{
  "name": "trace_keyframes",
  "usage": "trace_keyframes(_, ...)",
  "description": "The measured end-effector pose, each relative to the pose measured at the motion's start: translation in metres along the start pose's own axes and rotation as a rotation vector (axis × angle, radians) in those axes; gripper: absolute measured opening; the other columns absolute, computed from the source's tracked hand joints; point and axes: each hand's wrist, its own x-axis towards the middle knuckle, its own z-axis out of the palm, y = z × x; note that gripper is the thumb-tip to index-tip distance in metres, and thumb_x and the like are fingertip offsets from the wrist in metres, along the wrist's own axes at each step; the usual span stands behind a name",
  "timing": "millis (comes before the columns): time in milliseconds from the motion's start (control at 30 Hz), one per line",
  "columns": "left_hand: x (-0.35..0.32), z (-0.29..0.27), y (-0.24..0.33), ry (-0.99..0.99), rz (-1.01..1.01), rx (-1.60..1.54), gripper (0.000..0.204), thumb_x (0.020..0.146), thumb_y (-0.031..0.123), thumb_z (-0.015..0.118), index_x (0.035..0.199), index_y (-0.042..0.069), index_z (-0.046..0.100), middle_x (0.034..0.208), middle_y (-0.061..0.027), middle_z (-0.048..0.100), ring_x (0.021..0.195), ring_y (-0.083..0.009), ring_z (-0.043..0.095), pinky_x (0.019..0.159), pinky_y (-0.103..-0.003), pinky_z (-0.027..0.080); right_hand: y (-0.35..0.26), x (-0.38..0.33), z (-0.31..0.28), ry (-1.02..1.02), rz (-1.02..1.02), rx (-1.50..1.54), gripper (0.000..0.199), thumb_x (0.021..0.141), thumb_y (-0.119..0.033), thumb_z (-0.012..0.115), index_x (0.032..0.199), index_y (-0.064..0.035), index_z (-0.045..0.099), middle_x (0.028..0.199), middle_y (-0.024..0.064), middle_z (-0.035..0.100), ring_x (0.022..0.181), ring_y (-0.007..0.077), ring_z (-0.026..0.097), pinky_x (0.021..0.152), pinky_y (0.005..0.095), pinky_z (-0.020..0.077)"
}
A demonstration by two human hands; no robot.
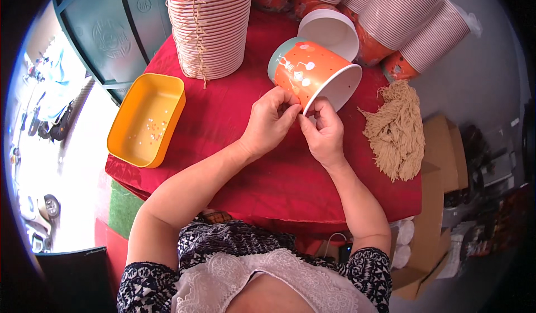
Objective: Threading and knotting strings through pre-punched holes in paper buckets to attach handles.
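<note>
An orange paper bucket (308,72) with a teal base and white printed figures lies tipped on its side, its white-rimmed mouth facing right. At the near edge of that rim, my right hand (324,131) is closed, fingertips inside the mouth and thumb outside, pinching the wall. Close beside it, my left hand (272,120) is closed in a pinch against the bucket's outer side. Whatever lies between the left fingertips is too small and hidden to make out. Behind this bucket rests a second white-lined bucket (335,31), its open mouth showing.
A red cloth (223,162) covers the table. On the left sits a yellow tub (142,78) with small pale bits inside. A tall nested bucket stack (212,39) with tan strings stands behind; more bucket stacks (399,17) lean at back right. Tan cord (396,131) lies at right.
</note>
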Motion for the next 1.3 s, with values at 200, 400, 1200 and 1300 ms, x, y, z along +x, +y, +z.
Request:
trace_keyframes(200,0.002,-0.001,-0.001,0.029,0.131,0.105,0.007,0.083,-0.001,0.065,0.086,-0.001,0.058,0.079,-0.0073,0.059,0.069,-0.0148,0.057,0.062,-0.028,0.048,-0.022,0.005,0.001,-0.025,-0.088,-0.211,0.020,0.080,0.006,0.064,0.098,0.0008,0.056,0.091,0.0125,0.060,0.079,0.0246,0.062,0.069,0.0343,0.0504)
trace_keyframes(400,0.012,-0.016,0.020,0.113,0.119,0.100,0.009,0.082,0.000,0.067,0.086,-0.001,0.059,0.076,-0.0108,0.062,0.066,-0.0175,0.061,0.061,-0.031,0.050,-0.041,0.016,-0.014,0.133,-0.478,-0.726,0.014,0.085,0.003,0.059,0.098,0.0001,0.054,0.093,0.0152,0.058,0.085,0.0347,0.058,0.077,0.0438,0.0446)
trace_keyframes(1200,-0.041,-0.234,0.039,0.187,-0.208,1.077,0.030,0.088,0.017,0.065,0.072,-0.008,0.057,0.059,-0.0158,0.054,0.052,-0.0198,0.051,0.053,-0.037,0.042,-0.063,-0.003,-0.170,0.293,-0.164,-0.643,0.006,0.084,0.001,0.063,0.089,0.0030,0.065,0.089,0.0128,0.066,0.082,0.0231,0.065,0.073,0.0322,0.0510)
trace_keyframes(1300,-0.036,-0.217,0.050,0.233,-0.051,1.074,0.027,0.089,0.016,0.066,0.075,-0.006,0.059,0.071,-0.0140,0.055,0.062,-0.0200,0.054,0.056,-0.036,0.041,-0.065,-0.025,-0.200,0.366,0.029,-0.659,0.008,0.086,-0.002,0.063,0.090,0.0040,0.065,0.087,0.0105,0.065,0.076,0.0191,0.064,0.069,0.0300,0.0500)
